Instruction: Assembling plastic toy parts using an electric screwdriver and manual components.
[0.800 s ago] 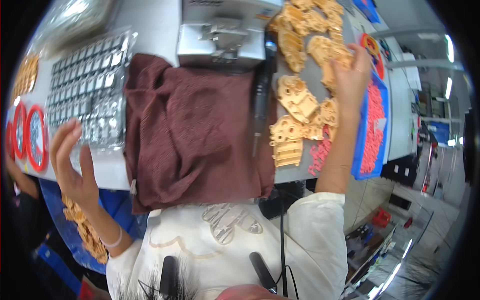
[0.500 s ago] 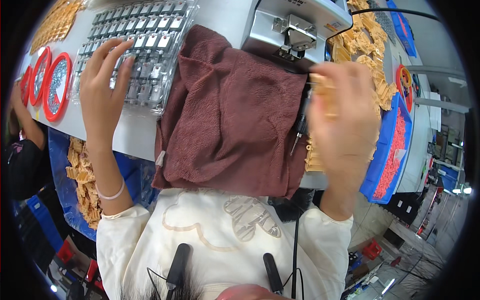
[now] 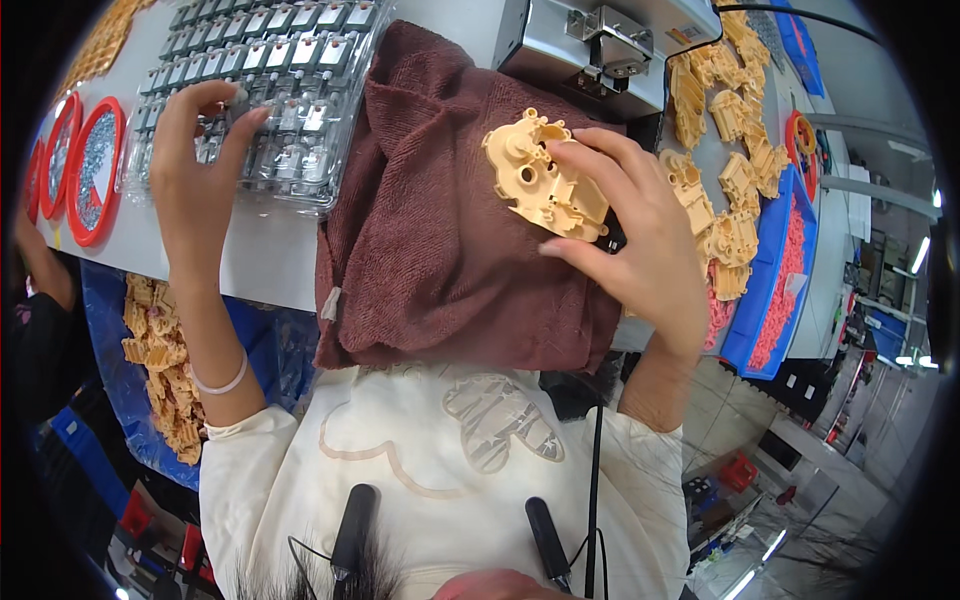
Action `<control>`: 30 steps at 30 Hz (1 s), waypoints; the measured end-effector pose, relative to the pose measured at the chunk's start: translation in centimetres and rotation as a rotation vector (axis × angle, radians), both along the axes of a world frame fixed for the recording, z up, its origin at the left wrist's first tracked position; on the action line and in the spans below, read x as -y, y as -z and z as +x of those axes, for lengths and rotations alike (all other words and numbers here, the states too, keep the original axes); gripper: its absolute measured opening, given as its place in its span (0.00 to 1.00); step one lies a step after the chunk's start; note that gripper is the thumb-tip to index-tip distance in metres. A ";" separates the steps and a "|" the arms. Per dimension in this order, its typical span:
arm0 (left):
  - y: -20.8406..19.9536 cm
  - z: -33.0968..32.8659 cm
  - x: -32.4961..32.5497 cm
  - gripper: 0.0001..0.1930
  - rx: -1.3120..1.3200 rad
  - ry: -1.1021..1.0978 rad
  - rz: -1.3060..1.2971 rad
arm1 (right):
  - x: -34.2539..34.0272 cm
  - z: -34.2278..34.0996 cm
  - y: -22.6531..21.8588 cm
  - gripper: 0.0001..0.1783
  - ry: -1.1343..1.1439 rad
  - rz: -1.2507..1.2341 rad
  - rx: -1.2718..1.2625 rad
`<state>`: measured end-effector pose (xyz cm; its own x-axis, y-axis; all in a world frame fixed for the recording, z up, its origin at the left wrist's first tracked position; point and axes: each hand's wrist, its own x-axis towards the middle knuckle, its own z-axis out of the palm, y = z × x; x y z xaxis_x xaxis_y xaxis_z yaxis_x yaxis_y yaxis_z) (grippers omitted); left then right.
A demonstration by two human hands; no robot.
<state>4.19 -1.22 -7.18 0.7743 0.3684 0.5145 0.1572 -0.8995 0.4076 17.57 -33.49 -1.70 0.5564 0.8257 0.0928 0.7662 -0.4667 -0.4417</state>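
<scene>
Spreading across the middle of the white worktable (image 3: 265, 258), the maroon cloth (image 3: 430, 230) now has the main change over its upper right part. The yellow housing (image 3: 540, 180), blurred at the cloth's right edge in the preceding view, now shows sharply there, bores and posts toward the camera. In my judgement, this brings it to the working area, apart from the loose housings (image 3: 735, 185) near the blue bin (image 3: 738, 345).

The right hand (image 3: 650, 240) grips it by its right side, fingers above and thumb below, spread to about the piece's width. The left hand (image 3: 192, 165), over the clear tray (image 3: 335, 165), is more curled than before; a gap remains between thumb and index.

Obscured: the silver machine (image 3: 540, 50) and the tray run out at the upper edge. The housing's right end and underside are hidden; contact with the cloth cannot be confirmed. A dark sliver (image 3: 616, 238) beside it is unidentified. Whether the left fingertips pinch a small grey piece (image 3: 238, 97) cannot be told.
</scene>
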 end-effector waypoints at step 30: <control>-3.6 9.4 13.9 0.12 -0.095 0.765 -0.125 | 7.2 -5.5 2.3 0.19 0.505 0.360 0.027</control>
